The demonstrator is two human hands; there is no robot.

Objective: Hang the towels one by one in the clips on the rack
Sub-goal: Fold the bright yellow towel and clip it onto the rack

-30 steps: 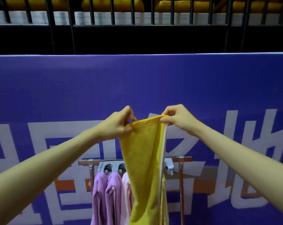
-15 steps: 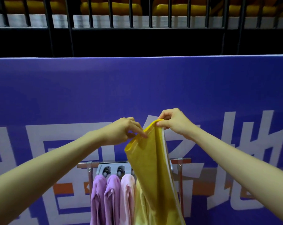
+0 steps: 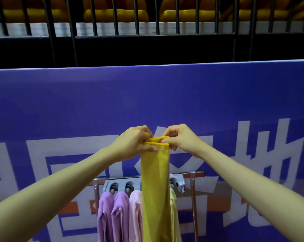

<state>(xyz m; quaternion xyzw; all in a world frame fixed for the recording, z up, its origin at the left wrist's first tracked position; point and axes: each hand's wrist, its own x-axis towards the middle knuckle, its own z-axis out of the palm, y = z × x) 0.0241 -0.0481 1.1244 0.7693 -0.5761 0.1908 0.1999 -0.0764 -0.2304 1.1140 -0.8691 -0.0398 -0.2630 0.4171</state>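
A yellow towel hangs folded into a narrow strip in front of me. My left hand and my right hand both pinch its top edge, close together, above the rack. The metal rack stands below with a grey clip bar. Two purple towels, a pink towel and a pale yellow towel hang from its clips. A free clip shows at the bar's right end. The held towel hides the middle of the bar.
A blue banner with large white characters stands right behind the rack. Black railing and yellow seats run above it. The rack's right upright is at the right of the hanging towels.
My hands came together, folding the towel's top edge from a wide spread into a narrow doubled strip. The towel now hangs straighter over the middle of the rack.
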